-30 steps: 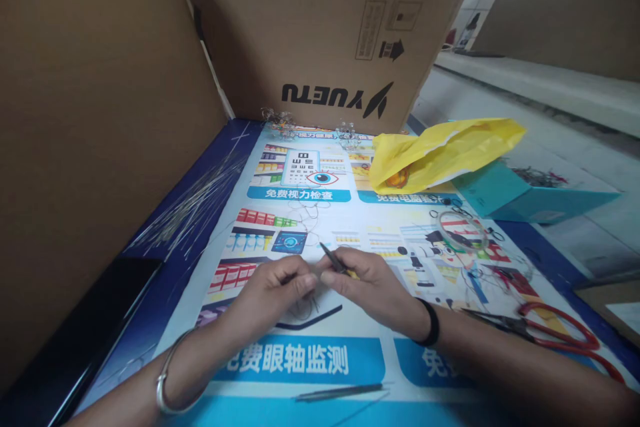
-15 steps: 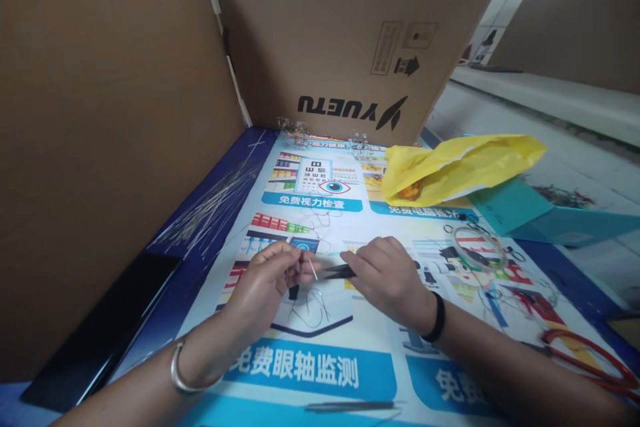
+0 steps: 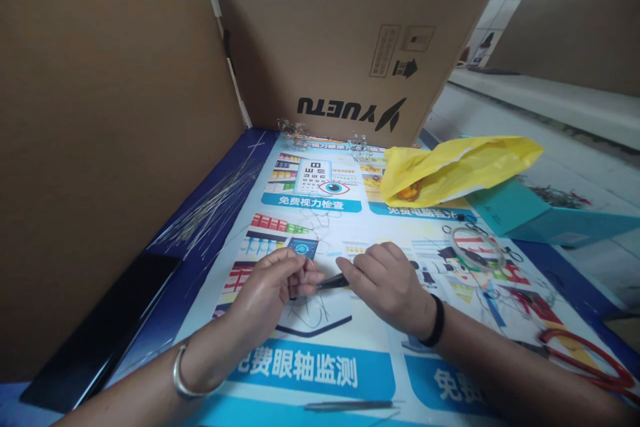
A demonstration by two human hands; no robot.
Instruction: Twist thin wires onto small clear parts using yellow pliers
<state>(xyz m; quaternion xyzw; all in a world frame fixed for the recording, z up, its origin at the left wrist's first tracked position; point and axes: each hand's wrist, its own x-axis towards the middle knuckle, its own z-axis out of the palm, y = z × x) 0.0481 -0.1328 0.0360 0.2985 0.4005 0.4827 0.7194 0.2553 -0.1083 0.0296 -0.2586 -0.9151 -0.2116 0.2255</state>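
Note:
My left hand (image 3: 280,283), with a silver bangle at the wrist, pinches a thin wire whose ends are hard to make out. My right hand (image 3: 387,283), with a black band at the wrist, is closed around dark pliers (image 3: 334,281). The tips of the pliers reach the fingertips of my left hand, over the printed sheet (image 3: 370,320). Bent thin wires (image 3: 307,312) lie just below my left fingers. Nearer to me, a slim metal tool (image 3: 350,405) rests flat on the sheet.
Straight wires (image 3: 210,203) and a black phone-like slab (image 3: 100,333) lie at the left. A yellow bag (image 3: 460,170), a teal box (image 3: 540,213), a clear coil (image 3: 477,248) and a red coil (image 3: 590,360) are at the right. Cardboard (image 3: 350,33) stands behind.
The pliers' tips have come down slightly and sit closer against my left fingertips. The pale wire piece that stuck up between the hands no longer shows clearly.

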